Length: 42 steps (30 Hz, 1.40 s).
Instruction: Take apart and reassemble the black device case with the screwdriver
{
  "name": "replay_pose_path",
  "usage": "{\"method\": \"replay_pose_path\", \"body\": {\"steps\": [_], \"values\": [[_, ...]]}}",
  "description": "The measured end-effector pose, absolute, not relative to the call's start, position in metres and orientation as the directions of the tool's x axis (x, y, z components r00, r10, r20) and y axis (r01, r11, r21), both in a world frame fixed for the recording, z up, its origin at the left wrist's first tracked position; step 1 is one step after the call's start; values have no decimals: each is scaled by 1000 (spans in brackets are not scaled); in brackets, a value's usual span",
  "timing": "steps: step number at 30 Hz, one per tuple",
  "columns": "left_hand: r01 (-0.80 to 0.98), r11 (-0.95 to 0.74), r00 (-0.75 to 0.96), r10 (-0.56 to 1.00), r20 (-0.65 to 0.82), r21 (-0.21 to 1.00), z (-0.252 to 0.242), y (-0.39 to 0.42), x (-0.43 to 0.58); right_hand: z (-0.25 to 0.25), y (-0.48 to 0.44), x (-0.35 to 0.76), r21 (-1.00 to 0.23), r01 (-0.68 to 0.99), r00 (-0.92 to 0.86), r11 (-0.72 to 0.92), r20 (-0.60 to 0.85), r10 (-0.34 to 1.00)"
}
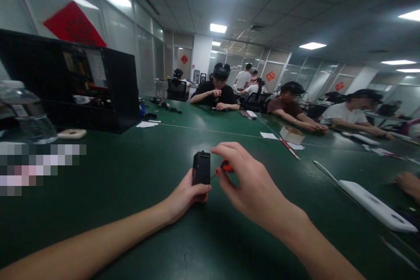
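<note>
A small black box-shaped device [201,169] stands upright above the green table, a small loop on its top. My left hand [192,192] is wrapped round its lower part, thumb across the front. On its right side, my right hand [244,175] grips an orange and black screwdriver [227,166] with the fingers curled round the handle. The screwdriver's thin shaft points down and left toward the device's lower right side. Whether the tip touches the device is hard to tell, and part of the handle is hidden behind my fingers.
On the green table [147,157], a black open case [123,92] and a plastic bottle [31,113] stand at left. A white power strip [374,205] lies at right, a small cardboard box [292,135] farther back. Several people sit across the table.
</note>
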<state>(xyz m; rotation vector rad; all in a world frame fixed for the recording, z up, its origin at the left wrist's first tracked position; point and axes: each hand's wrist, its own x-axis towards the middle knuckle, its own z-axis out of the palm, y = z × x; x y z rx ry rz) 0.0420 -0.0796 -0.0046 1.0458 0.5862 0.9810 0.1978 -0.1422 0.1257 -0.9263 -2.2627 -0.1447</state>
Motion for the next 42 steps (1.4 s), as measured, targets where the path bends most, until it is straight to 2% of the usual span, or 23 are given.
{"method": "replay_pose_path", "body": {"steps": [3,5,8,16,20,22,24,26,28,30,33,38,42], "values": [[-328,112,490,869,68,938,-6,-80,41,95,-131,205,-150,614,-324,775,847,421],[-294,69,509,855,95,953,-9,-80,41,79,-126,209,-153,605,-251,781,894,370],[-285,61,517,850,100,957,-11,-79,40,64,-122,208,-177,572,-227,801,904,362],[-403,242,460,887,-33,882,-6,-74,44,46,-117,200,-123,534,-290,836,902,318],[-411,242,447,894,-37,879,-8,-72,44,52,-110,210,-54,627,-319,777,892,319],[-412,219,444,896,-15,884,-8,-72,45,63,-109,215,-105,656,-320,747,858,402],[-393,185,441,897,8,901,-6,-74,45,79,-110,218,-231,642,-344,731,766,543],[-348,134,435,900,34,928,-3,-77,44,97,-112,219,-285,605,-456,744,641,617],[-277,59,438,896,72,959,-1,-80,44,114,-115,219,-272,579,-576,769,532,621],[-215,-13,461,880,114,976,0,-82,42,128,-116,218,-193,613,-640,766,447,625],[-201,-55,488,860,149,978,0,-84,41,142,-117,215,-117,640,-672,759,394,627],[-235,-63,450,877,166,970,-3,-81,40,159,-124,214,-142,555,-767,820,293,570],[-230,-87,440,879,183,969,-2,-81,40,169,-129,220,-129,583,-761,802,259,595]]}}
